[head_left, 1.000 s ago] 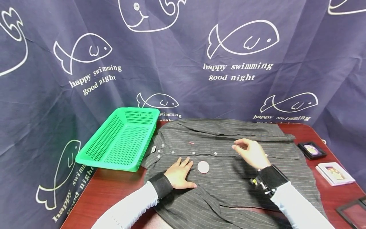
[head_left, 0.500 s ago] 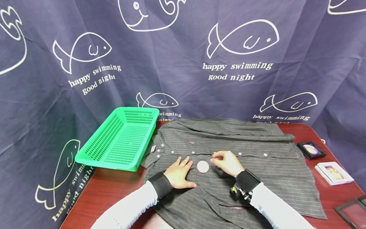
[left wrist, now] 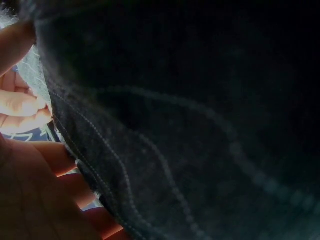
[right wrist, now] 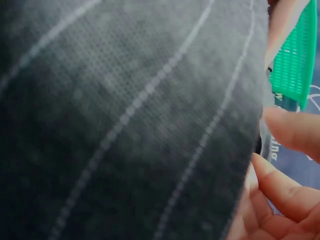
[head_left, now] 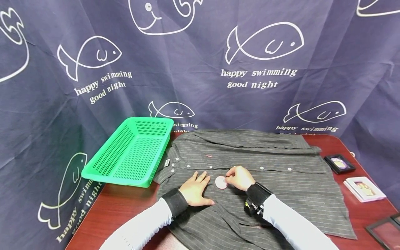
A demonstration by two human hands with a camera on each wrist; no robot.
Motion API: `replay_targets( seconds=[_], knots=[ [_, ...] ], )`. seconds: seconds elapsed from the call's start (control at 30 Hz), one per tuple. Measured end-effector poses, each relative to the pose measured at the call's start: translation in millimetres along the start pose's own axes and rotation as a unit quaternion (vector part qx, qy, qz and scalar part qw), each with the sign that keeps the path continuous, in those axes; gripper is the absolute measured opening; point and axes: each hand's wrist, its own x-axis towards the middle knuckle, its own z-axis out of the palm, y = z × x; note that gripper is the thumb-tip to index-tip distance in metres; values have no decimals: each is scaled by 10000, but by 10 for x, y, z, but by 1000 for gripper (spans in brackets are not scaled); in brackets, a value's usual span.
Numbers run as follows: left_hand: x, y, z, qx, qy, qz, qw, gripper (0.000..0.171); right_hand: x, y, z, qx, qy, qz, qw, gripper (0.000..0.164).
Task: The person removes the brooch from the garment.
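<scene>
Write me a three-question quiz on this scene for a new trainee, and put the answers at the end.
1. Which part of the shirt is nearest the basket?
A) Hem
B) Collar
C) Cuff

2. True or false: the left hand is gripping the basket.

3. Fill in the blank: in the head view, the right hand is at the disc's ____ edge.

Key:
1. B, the collar.
2. False; the left hand lies spread on the shirt.
3. Right.
</scene>
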Motion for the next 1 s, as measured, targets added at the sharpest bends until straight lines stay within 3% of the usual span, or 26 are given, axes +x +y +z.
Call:
replay_targets(
  seconds=[0.23,0.43,0.63,1.0],
  knots=[
    [-9,3,-7,-12,-5,12,10000,92,1,-40,33,-250,-61,-156,9995,4],
    [-13,2,-5,-31,19,31,10000,92,-5,-54,32,-307,-59,-175,9994,6],
    [-9,11,-12,-35,-8,-11,10000,93,-18,-54,23,-38,-190,-81,9998,8],
    [21,11,2,-73,-11,-106,9999,93,-12,-5,-29,537,-466,-282,9971,4]
  ],
)
